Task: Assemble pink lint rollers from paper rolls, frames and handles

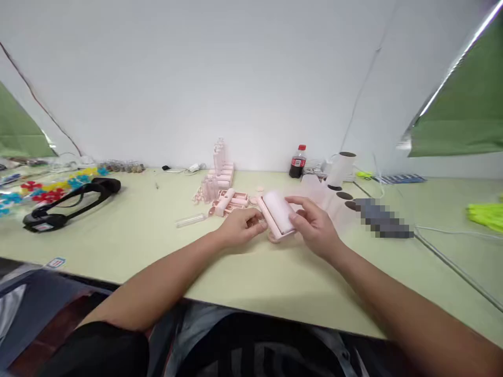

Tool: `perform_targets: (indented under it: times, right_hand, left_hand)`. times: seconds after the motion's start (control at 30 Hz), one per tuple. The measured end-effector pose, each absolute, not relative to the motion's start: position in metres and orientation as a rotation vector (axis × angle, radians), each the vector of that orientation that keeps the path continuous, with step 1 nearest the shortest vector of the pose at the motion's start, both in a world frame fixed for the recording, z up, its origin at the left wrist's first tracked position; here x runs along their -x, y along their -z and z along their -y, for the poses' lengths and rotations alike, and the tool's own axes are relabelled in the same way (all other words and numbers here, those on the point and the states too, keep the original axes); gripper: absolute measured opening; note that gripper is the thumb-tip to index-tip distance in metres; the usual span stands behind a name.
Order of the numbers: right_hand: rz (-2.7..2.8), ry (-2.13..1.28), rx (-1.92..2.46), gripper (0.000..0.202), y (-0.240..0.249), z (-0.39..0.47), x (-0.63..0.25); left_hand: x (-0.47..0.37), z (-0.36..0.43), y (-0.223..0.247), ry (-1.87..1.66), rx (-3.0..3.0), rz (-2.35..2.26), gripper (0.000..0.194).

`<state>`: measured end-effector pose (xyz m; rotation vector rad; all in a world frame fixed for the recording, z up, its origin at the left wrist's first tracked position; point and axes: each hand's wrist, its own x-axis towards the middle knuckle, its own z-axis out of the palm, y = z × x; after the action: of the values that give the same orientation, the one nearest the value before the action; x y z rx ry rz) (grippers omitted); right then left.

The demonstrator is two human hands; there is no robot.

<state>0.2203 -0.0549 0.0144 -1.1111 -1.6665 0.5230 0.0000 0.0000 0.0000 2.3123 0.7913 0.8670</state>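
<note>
Head view: the right hand [315,226] grasps a pale pink piece [278,210] in its fingers above the bench [251,277]; the left hand [239,227] curls beside it, its grip I cannot tell

Bare forearms [181,267] angled inward, left hand [240,228] curled (thumb nearer the body), right hand [316,228] gripping
</note>
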Motion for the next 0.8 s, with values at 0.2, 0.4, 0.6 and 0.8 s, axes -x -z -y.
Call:
perform_targets:
  times: [0.2,0.4,0.6,0.8]
  right_hand:
    - [1.622,-0.616,1.046,0.041,-0.0121,0.0570,-0.2215]
    - [1.633,-0.628,1.051,0.041,-0.0128,0.0572,-0.2215]
    - [1.631,-0.621,1.046,0.041,-0.0139,0.0581,-0.2214]
    - [1.613,-0.644,1.044,0.042,-0.0109,0.0560,-0.2233]
  left_hand:
    - [0.0011,0.0023,0.0003,-0.905,-2.292,-0.758,0.032]
    - [0.0006,0.0020,0.0008,-0.920,-2.281,-0.756,0.031]
    - [0.0002,0.0021,-0.0004,-0.915,-2.277,-0.759,0.031]
    - [-0.0006,0.0019,-0.0022,-0.930,-2.307,-0.750,0.031]
